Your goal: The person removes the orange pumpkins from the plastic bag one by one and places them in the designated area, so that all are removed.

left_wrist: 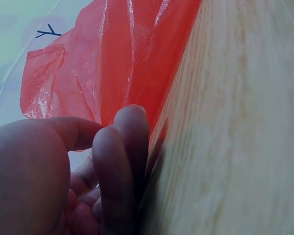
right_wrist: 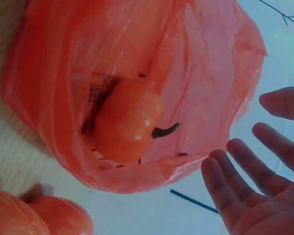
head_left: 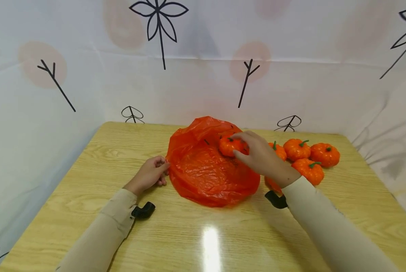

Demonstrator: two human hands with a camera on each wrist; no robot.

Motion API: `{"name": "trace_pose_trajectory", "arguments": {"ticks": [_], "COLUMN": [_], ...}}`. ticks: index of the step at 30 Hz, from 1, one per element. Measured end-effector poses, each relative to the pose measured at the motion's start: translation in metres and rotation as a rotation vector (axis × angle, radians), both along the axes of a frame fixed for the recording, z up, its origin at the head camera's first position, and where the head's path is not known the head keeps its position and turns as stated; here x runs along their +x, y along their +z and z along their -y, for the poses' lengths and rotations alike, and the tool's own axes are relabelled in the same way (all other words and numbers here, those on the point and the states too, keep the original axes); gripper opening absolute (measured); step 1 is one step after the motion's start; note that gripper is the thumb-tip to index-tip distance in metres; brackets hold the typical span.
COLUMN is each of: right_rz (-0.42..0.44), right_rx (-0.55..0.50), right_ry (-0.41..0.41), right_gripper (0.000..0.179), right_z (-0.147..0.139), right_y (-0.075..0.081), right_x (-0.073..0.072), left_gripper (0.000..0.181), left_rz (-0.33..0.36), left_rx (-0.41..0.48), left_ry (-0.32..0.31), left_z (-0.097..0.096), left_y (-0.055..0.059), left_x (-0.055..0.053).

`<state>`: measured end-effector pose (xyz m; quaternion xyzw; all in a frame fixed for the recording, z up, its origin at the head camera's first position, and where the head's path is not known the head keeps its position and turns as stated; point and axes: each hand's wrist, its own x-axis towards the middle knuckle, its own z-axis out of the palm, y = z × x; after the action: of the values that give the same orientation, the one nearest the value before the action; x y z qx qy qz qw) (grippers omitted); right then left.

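Observation:
A red plastic bag (head_left: 206,177) stands with its mouth spread wide on the table. My left hand (head_left: 148,174) pinches its left edge between thumb and fingers, as the left wrist view shows at the red film (left_wrist: 137,63). Inside the bag, toward its right side, lies a small orange pumpkin (head_left: 227,146) with a dark green stem. In the head view, my right hand (head_left: 258,153) is over the bag's right rim, partly covering this pumpkin. The right wrist view shows the right hand's fingers (right_wrist: 252,169) spread and apart from the pumpkin (right_wrist: 127,122), holding nothing.
Several more orange pumpkins (head_left: 325,155) sit together on the wooden table (head_left: 169,241) right of the bag, some partly hidden by my right hand and forearm. A white patterned cloth (head_left: 196,87) hangs behind the table. Dark wrist-worn devices (head_left: 143,210) are on both sleeves.

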<state>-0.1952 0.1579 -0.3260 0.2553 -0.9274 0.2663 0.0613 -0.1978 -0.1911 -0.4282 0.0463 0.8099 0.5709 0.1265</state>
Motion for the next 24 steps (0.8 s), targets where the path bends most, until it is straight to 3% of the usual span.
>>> {"name": "trace_pose_trajectory", "arguments": {"ticks": [11,24], "right_rz": [0.066,0.102], "right_rx": [0.107,0.185], "right_ry": [0.016,-0.014], "right_gripper": [0.047,0.048], "right_z": [0.002,0.003], "right_y": [0.004,-0.008], "right_x": [-0.027,-0.048], "left_gripper": [0.024,0.022], "left_rz": [0.01,0.005], "left_rx": [0.008,-0.002], "left_ry": [0.003,0.008], "left_z": [-0.001,0.001], "left_y": [0.001,-0.001], "left_x": [0.0,-0.002]}}
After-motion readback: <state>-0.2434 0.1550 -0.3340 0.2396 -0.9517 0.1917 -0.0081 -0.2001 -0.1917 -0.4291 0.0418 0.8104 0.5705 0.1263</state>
